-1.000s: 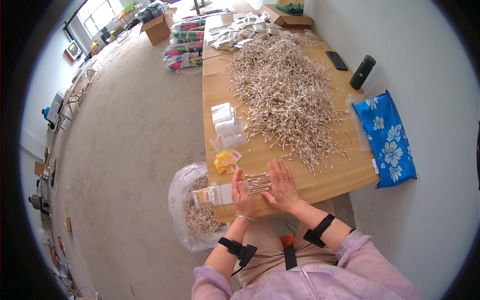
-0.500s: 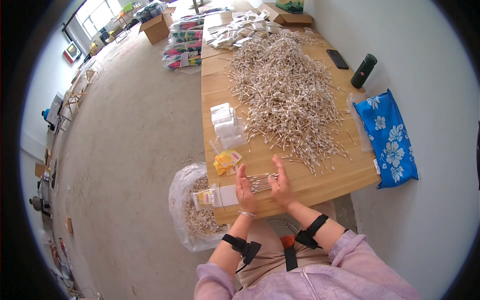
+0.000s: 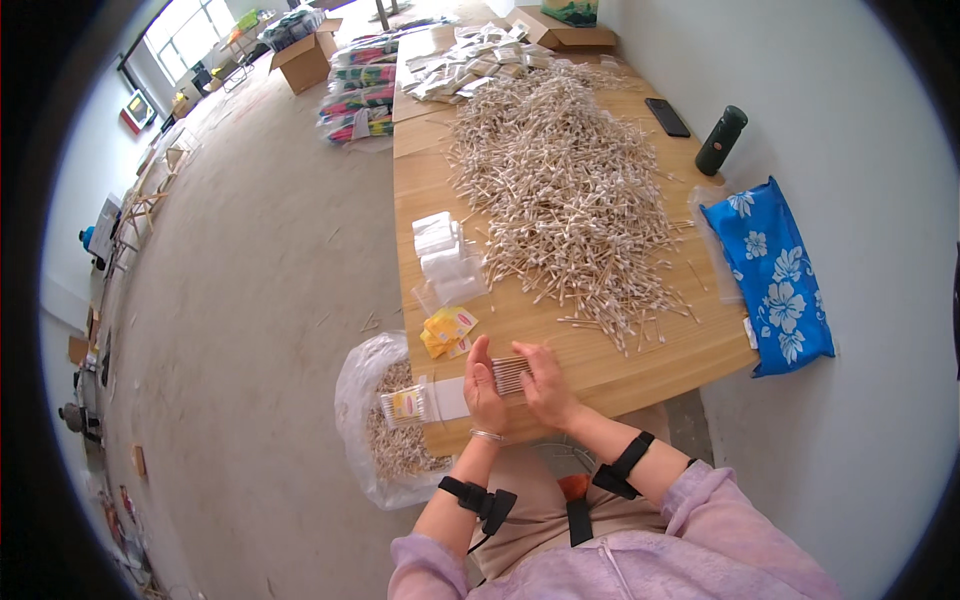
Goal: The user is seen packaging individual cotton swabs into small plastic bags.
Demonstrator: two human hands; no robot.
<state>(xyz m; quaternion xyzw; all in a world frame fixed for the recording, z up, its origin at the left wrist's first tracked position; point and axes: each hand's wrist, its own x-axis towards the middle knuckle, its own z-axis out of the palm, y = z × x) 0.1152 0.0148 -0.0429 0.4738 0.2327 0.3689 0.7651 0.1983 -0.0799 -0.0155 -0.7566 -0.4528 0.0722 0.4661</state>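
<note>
Near the front edge of the table, a small row of cotton swabs (image 3: 511, 376) lies side by side between my two hands. Against its left ends rests the palm of my left hand (image 3: 485, 397), fingers extended and thumb across the near side. My right hand (image 3: 548, 388) closes in on the right ends with bent fingers, so the row is pressed between both palms. Just left of my left hand is a clear bag (image 3: 406, 405) packed with swabs and a yellow card, its white flap (image 3: 450, 397) reaching toward my wrist.
A large heap of loose swabs (image 3: 570, 190) covers the table's middle. Yellow cards (image 3: 447, 330) and clear empty bags (image 3: 447, 265) lie along the left edge. A blue floral pouch (image 3: 775, 285), dark bottle (image 3: 721, 140) and phone (image 3: 667, 117) line the right. A swab-filled plastic sack (image 3: 365, 430) stands below.
My hands have come closer together, the right one moving left and bending its fingers. The swabs between them are now in a tighter, more even row.
</note>
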